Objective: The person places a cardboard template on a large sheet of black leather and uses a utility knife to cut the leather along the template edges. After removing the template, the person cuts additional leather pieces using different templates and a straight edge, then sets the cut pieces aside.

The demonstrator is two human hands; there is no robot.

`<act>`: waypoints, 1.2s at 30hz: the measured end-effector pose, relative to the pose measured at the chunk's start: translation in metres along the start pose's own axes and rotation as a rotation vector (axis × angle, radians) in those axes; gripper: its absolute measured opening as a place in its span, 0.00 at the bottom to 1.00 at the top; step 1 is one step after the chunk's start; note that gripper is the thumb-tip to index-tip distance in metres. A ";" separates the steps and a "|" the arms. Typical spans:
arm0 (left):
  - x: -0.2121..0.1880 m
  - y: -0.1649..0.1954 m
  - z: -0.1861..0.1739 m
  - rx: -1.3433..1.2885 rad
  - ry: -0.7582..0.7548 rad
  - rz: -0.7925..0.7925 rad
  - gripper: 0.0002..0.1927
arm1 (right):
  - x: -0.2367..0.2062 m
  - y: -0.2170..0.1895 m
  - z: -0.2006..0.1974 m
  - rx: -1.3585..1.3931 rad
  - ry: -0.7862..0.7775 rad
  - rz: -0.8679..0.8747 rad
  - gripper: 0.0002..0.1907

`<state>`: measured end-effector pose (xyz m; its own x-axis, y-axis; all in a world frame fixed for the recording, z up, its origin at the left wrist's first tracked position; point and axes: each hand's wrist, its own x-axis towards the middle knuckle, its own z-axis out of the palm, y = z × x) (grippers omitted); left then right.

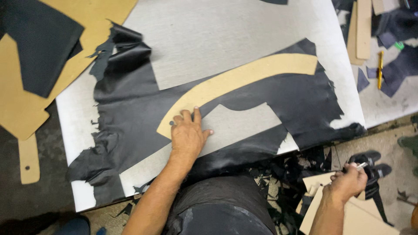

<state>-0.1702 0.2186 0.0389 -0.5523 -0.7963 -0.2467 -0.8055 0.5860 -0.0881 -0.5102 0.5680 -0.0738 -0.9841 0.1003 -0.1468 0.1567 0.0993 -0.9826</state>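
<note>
The left hand [188,135] lies flat, fingers spread, grasping nothing; it pins the near end of a curved tan pattern [235,80] onto black leather [300,104] spread over the grey board [217,35]. The pattern arcs from that hand up toward the right, lying on the leather. The right hand [347,182] hangs off the table's edge, well apart, closed around a slim silvery tool [361,165]; its kind is unclear. The step looks like positioning the pattern for marking or cutting. Tracing along it would call for firm downward pressure so nothing slips.
</note>
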 end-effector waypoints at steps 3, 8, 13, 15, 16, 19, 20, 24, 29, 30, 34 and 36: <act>-0.002 -0.005 0.001 -0.103 -0.053 -0.047 0.51 | 0.005 -0.024 0.037 0.002 -0.171 -0.107 0.16; -0.010 -0.013 0.003 -0.173 -0.134 -0.129 0.55 | -0.055 -0.064 0.180 -0.380 -0.802 -0.414 0.17; -0.022 -0.014 0.004 -0.225 -0.113 -0.207 0.55 | -0.193 -0.100 0.315 -0.663 -1.411 -1.090 0.12; -0.024 -0.012 0.008 -0.276 -0.109 -0.250 0.56 | -0.246 -0.104 0.351 -0.603 -1.628 -1.274 0.12; -0.024 -0.010 0.011 -0.298 -0.104 -0.271 0.56 | -0.268 -0.104 0.366 -0.565 -1.714 -1.386 0.13; -0.022 -0.004 0.024 -0.361 -0.144 -0.288 0.55 | -0.312 -0.095 0.396 -0.451 -1.948 -1.584 0.12; -0.020 -0.002 0.029 -0.382 -0.165 -0.290 0.54 | -0.321 -0.091 0.402 -0.381 -1.987 -1.677 0.13; -0.017 0.009 0.043 -0.358 -0.106 -0.347 0.52 | -0.336 -0.077 0.414 -0.281 -2.077 -1.851 0.16; -0.016 0.018 0.054 -0.366 -0.073 -0.369 0.52 | -0.338 -0.068 0.418 -0.282 -2.057 -2.026 0.20; -0.016 0.020 0.056 -0.377 -0.064 -0.381 0.52 | -0.336 -0.067 0.419 -0.280 -2.060 -2.049 0.21; -0.013 0.023 0.060 -0.369 -0.022 -0.434 0.52 | -0.325 -0.067 0.424 -0.257 -2.042 -2.063 0.22; -0.010 0.025 0.060 -0.374 -0.013 -0.447 0.52 | -0.317 -0.068 0.426 -0.268 -2.015 -2.048 0.22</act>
<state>-0.1720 0.2500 -0.0191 -0.1400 -0.9510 -0.2755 -0.9823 0.0984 0.1596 -0.2445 0.1082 -0.0085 0.9013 -0.4042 0.1560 -0.3839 -0.9119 -0.1451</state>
